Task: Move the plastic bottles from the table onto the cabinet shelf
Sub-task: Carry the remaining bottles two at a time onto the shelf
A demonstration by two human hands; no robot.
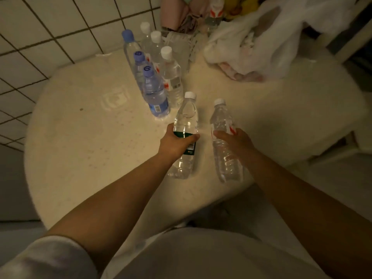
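**Both hands on bottles near the tabletop's front edge**

Your left hand (177, 140) is wrapped around the green-labelled bottle (184, 135), fingers curled over the dark green band at its middle and the thumb on the near side. The bottle stands close to upright, white cap up, near the front edge of the round tabletop (80, 141); you cannot tell from this view whether its base rests on the surface or is lifted just off it.

Your right hand (234, 142) is at the red-marked bottle (223, 141), just to the right of the first one. The thumb lies across the front of the bottle at its label and the palm sits against its right side; the fingers go behind it out of sight, so the hold looks closed around it but looser than the left. This bottle leans slightly, its base near the front edge.

Toward the back edge of the tabletop stands a tight cluster: three blue-capped bottles (155, 93) on the left of the group and three white-capped bottles (172, 77) touching them on the right. Behind that cluster, at the back right of the tabletop, lies a white plastic bag (261, 41) with a pink cloth (175, 13) beside it. A tiled wall (50, 27) rises behind the tabletop on the left.
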